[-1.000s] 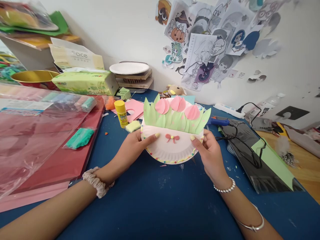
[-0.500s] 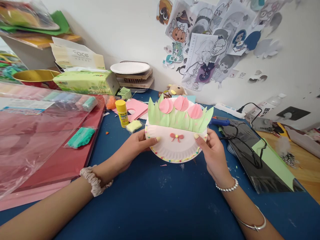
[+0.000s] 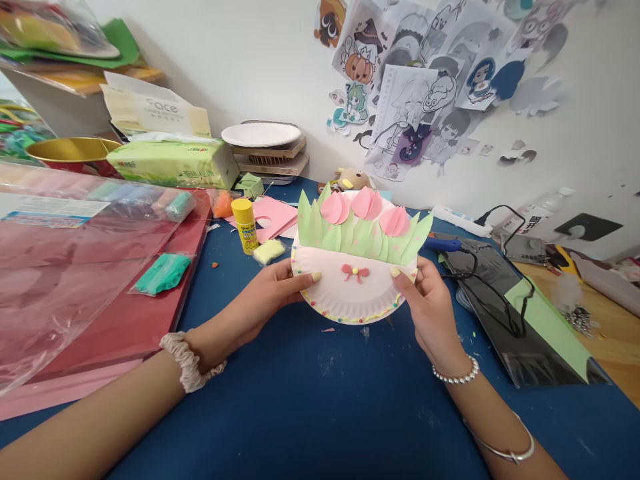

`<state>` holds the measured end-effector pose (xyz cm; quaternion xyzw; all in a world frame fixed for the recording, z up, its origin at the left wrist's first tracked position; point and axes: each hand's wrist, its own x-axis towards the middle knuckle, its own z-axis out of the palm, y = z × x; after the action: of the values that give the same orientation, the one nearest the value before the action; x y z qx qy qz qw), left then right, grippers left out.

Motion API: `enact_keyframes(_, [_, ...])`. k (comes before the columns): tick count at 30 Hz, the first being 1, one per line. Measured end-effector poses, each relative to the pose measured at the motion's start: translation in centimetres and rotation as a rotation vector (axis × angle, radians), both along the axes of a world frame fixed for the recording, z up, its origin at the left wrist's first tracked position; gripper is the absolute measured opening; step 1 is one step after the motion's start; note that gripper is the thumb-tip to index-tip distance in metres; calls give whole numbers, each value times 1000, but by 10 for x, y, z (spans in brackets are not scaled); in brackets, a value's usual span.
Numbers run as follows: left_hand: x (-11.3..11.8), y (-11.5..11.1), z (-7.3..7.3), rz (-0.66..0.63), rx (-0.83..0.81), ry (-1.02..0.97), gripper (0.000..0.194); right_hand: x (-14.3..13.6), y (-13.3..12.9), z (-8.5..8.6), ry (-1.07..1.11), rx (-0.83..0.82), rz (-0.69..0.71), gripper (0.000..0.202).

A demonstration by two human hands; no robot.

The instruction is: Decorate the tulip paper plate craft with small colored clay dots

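Observation:
A paper plate craft (image 3: 350, 297) is held up above the blue table, its front facing me. Green paper leaves (image 3: 350, 239) and three pink paper tulips (image 3: 367, 203) rise from its pocket. A small red bow (image 3: 355, 272) with a yellow centre sits on the front, and a yellow line with coloured dots follows the curved rim. My left hand (image 3: 277, 287) grips the left edge, thumb in front and fingers behind. On the right edge, my right hand (image 3: 427, 300) pinches the plate the same way.
Left lie a red board (image 3: 125, 293) under clear plastic and a green clay packet (image 3: 163, 273). Beyond my left hand are a glue stick (image 3: 245, 227), yellow clay (image 3: 269, 251) and pink paper (image 3: 280, 217). A dark folder (image 3: 500, 313) with cables and a blue-handled tool (image 3: 443, 245) lies right.
The plate craft has tilted slightly, with its leaves and tulips shifting a little up and to the right. Both hands keep their hold.

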<state>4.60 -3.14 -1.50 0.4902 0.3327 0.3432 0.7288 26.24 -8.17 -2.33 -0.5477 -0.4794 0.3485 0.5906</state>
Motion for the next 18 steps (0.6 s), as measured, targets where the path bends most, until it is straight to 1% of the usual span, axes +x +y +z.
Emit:
enact_keyframes(7, [2, -1, 0, 38, 27, 54, 34, 0, 0, -1, -21, 4, -7, 30])
enact_keyframes(12, [2, -1, 1, 41, 35, 55, 32, 0, 0, -1, -17, 1, -3, 29])
enact_keyframes(18, [2, -2, 0, 52, 39, 85, 37, 0, 1, -1, -32, -7, -1, 30])
